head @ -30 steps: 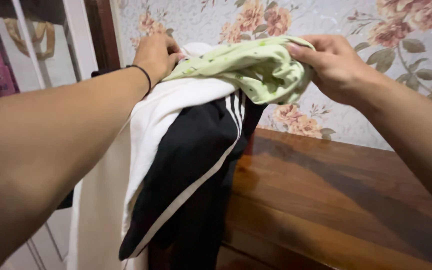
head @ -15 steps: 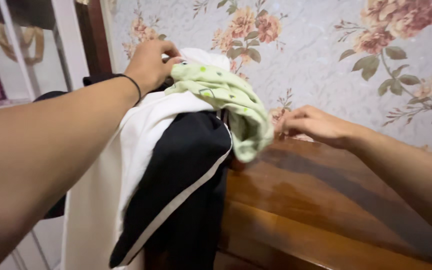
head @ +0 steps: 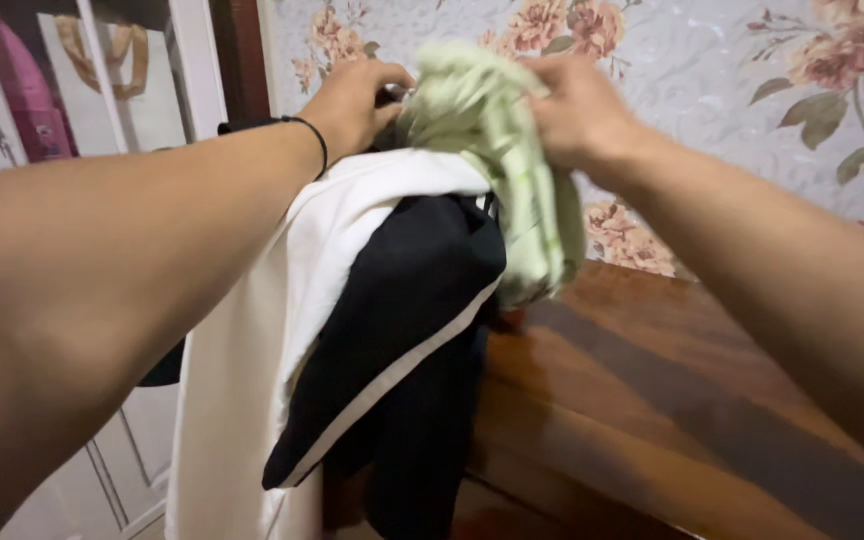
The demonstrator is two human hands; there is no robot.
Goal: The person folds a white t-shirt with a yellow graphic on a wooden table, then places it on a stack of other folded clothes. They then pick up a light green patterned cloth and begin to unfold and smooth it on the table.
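While the green cloth [head: 512,170] is pinched by the left hand [head: 357,100] and right hand [head: 577,110], a steady hold over the white garment [head: 252,370] is judged necessary.

Dark, glossy brown wooden bench [head: 652,400] fills lower right, running along the floral wallpapered wall. A white cloth garment [head: 242,380] and a black garment with white stripe trim [head: 402,320] hang draped over its left end. Visible top otherwise bare wood.

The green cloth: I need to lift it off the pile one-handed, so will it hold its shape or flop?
Probably flops: the green cloth bunches between both hands and droops over the black garment. Likely light, thin fabric.
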